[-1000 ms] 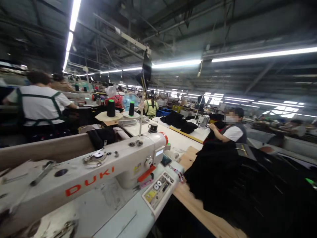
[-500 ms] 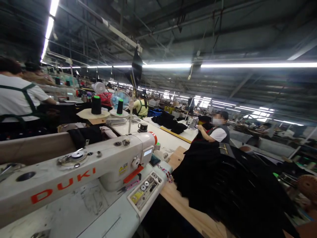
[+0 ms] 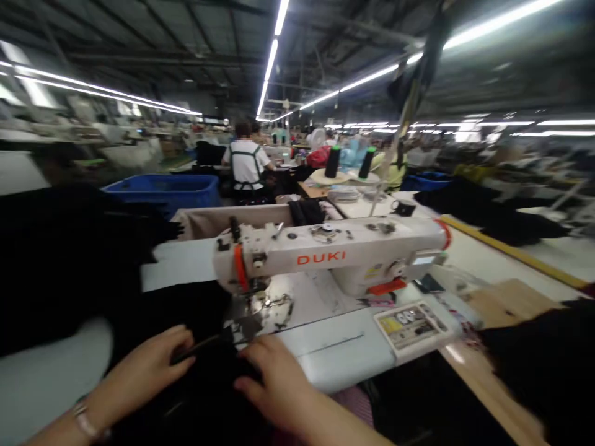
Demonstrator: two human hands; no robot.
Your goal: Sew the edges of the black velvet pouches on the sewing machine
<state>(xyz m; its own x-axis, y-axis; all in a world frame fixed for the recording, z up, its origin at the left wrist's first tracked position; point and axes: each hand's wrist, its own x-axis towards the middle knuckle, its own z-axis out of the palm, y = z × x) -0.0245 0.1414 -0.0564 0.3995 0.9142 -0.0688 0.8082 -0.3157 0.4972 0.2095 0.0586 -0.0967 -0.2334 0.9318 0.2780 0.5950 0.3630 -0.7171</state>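
A white sewing machine [image 3: 367, 244] with orange DUKI lettering stands in front of me. Black fabric [image 3: 204, 390] lies over the near left of its bed and hangs toward my lap. My left hand [image 3: 155, 362], with a band at the wrist, pinches a folded edge of this fabric between thumb and fingers. Closer to the needle area, my right hand [image 3: 279, 381] is closed on the same fabric, just in front of the presser foot [image 3: 251, 322]. Motion blurs the picture, and the dark cloth hides its own shape.
On the machine bed's right is a parts tray [image 3: 411, 328] with bobbins. More black cloth is heaped at the left [image 3: 69, 248] and right [image 3: 543, 365]. A blue bin [image 3: 162, 189] stands behind on the left. Farther back sits a person in a white shirt [image 3: 246, 164].
The view has swung left, bringing the machine's needle end and the blue bin into sight. Both my hands, out of frame before, now show on the black fabric.
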